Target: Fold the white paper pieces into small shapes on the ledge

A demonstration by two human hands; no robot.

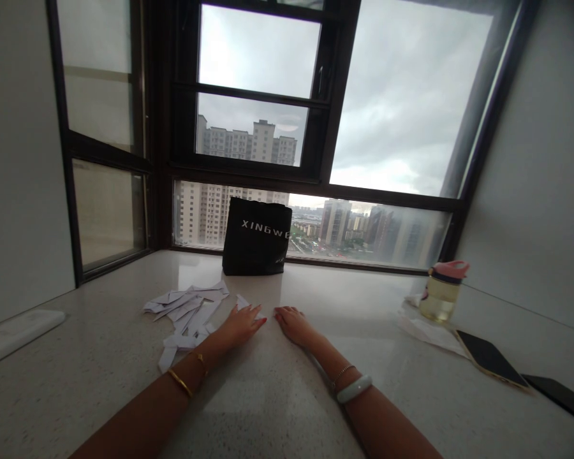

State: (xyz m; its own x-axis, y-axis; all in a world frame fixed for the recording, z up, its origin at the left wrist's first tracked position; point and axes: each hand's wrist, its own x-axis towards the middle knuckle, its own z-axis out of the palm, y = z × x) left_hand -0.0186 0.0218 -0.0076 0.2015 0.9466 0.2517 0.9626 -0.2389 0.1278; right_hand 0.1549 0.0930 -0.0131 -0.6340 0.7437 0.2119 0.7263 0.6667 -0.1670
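My left hand lies flat on the pale stone counter, fingers stretched out, holding nothing. Its fingertips almost meet those of my right hand, which also rests palm down and open. Just left of my left hand is a loose heap of white paper strips, some touching its edge. Gold bangles sit on my left wrist, a pale green bangle and a thin chain on my right. Beyond both hands a black paper bag with white lettering stands upright by the window.
A drink bottle with a pink lid stands at the right on white paper. Two phones lie face up near the right edge. A white flat device lies at the far left. Windows close off the back.
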